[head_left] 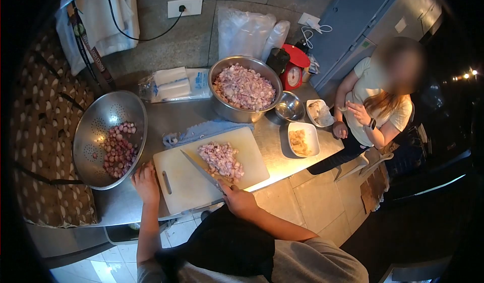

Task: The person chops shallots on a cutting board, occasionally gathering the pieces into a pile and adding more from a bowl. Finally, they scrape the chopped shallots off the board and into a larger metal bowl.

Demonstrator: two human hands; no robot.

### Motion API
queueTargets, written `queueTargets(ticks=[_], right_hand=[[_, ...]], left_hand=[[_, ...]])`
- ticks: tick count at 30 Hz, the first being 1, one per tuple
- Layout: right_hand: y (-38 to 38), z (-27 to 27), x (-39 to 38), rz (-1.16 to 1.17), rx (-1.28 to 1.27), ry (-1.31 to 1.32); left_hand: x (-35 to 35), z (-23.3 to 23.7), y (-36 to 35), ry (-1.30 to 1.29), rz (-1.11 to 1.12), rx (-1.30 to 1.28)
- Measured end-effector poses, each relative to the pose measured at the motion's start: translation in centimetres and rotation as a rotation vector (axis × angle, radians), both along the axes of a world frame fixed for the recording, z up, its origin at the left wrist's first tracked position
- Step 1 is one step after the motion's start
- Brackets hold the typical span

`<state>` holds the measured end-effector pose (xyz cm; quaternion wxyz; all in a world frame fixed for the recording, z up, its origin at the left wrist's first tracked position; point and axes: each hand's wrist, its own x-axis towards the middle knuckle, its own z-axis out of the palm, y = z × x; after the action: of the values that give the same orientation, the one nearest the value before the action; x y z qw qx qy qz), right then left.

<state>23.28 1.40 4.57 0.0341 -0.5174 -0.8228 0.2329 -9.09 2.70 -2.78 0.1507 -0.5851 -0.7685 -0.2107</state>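
My right hand point(239, 201) is closed round the handle of a kitchen knife. The knife's blade point(198, 165) lies over the white cutting board point(176, 195), pointing up and left along a pile of chopped shallots point(224, 161). Between the board's left edge and the colander point(136, 106) is my left hand point(146, 183), its fingers stretched toward the rim; I see nothing held in it. Whether the fingertips touch the rim is hard to make out. Inside the tilted metal colander are whole peeled shallots point(120, 152).
A large steel pot point(216, 101) heaped with chopped shallots stands behind the board, beside a blue cloth point(201, 131). Rightward are a metal bowl point(289, 106), white containers point(305, 147) and a red scale point(292, 76). Another person point(375, 101) sits at the table's right end. Egg trays point(50, 157) stand left.
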Motion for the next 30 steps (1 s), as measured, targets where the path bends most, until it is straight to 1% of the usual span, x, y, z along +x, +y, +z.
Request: queueTargets(ticks=[2,5,8,9,10,11,12,13,14,16,19,22,25,28,30], right_hand=[[0.0,-0.2,0.0,0.008,0.017,-0.004],[0.0,-0.2,-0.1,-0.003,0.023,0.009],[0.5,0.1,-0.1,-0.027,-0.045,-0.009],[0.6,0.1,-0.2,-0.023,-0.091,-0.020],[0.6,-0.6,-0.1,-0.034,-0.029,0.091],[0.8,0.0,-0.2,-0.027,-0.065,0.044],[0.6,1.0,-0.2,-0.022,-0.043,0.062],[0.4,0.7,-0.1,0.014,0.041,0.154],[0.1,1.2,-0.3,0.001,0.090,0.214],[-0.6,2.3,-0.7,-0.033,0.102,0.228],[-0.9,0.6,-0.3,0.046,-0.050,0.099],[-1.2,0.7,0.0,0.093,-0.017,0.075],[-1.3,3.1,0.0,0.084,-0.018,0.152],[-1.5,5.3,0.5,0.116,-0.115,0.144],[-1.7,5.3,1.1,0.143,-0.087,0.103]], left_hand=[[0.5,0.9,-0.3,-0.028,0.003,0.034],[1.1,1.4,-0.6,-0.199,-0.020,0.053],[3.7,2.1,-0.7,-0.147,-0.237,0.232],[4.9,2.4,-1.0,-0.303,-0.344,0.202],[6.3,2.4,-1.4,-0.463,-0.438,0.170],[7.3,2.1,-2.0,-0.438,-0.424,0.106],[8.2,1.8,-2.3,-0.413,-0.405,0.040],[8.9,1.4,-2.4,-0.424,-0.436,0.030],[9.2,1.3,-2.4,-0.436,-0.470,0.022],[9.4,2.1,-2.8,-0.407,-0.471,0.035],[9.0,3.8,-3.5,-0.485,-0.483,-0.016],[9.0,4.2,-3.7,-0.648,-0.469,0.056],[9.5,4.5,-3.8,-0.919,-0.402,0.010],[10.3,3.7,-3.5,-0.890,-0.431,-0.004],[10.6,3.3,-3.4,-0.900,-0.421,0.003]])
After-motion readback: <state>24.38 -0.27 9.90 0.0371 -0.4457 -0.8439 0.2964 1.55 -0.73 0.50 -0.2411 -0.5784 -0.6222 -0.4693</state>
